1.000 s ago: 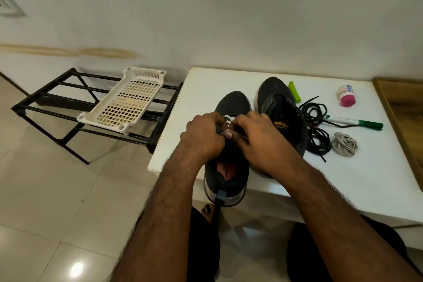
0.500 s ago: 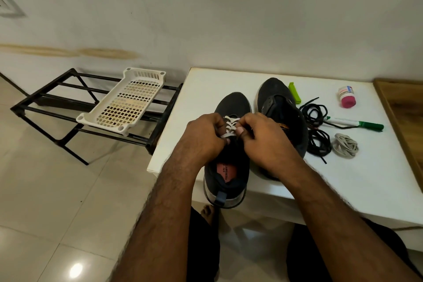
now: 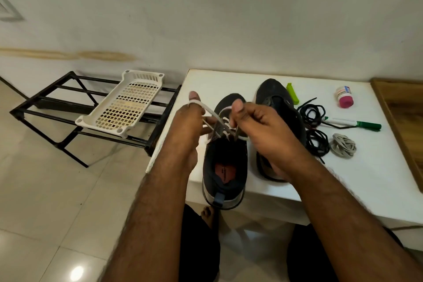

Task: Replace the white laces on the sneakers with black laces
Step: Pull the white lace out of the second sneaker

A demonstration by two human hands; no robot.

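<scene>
Two dark sneakers stand on the white table (image 3: 343, 178). The nearer sneaker (image 3: 225, 167) overhangs the front edge and still carries a white lace (image 3: 225, 119). My left hand (image 3: 191, 121) holds a loop of that lace, which runs over its raised finger. My right hand (image 3: 254, 123) pinches another strand just above the eyelets. The second sneaker (image 3: 274, 96) lies behind my right hand, without a lace. Black laces (image 3: 313, 126) lie tangled to its right, and a bundled white lace (image 3: 343, 145) sits beside them.
A green marker (image 3: 353, 123), a pink-capped bottle (image 3: 344, 96) and a green clip (image 3: 292, 92) lie on the table's far right part. A wooden surface (image 3: 405, 121) adjoins the right edge. A black metal rack (image 3: 57, 107) with a white plastic tray (image 3: 123, 107) stands left.
Both hands have risen and drawn apart from the sneaker's tongue, pulling loops of the white lace up and out of the eyelets.
</scene>
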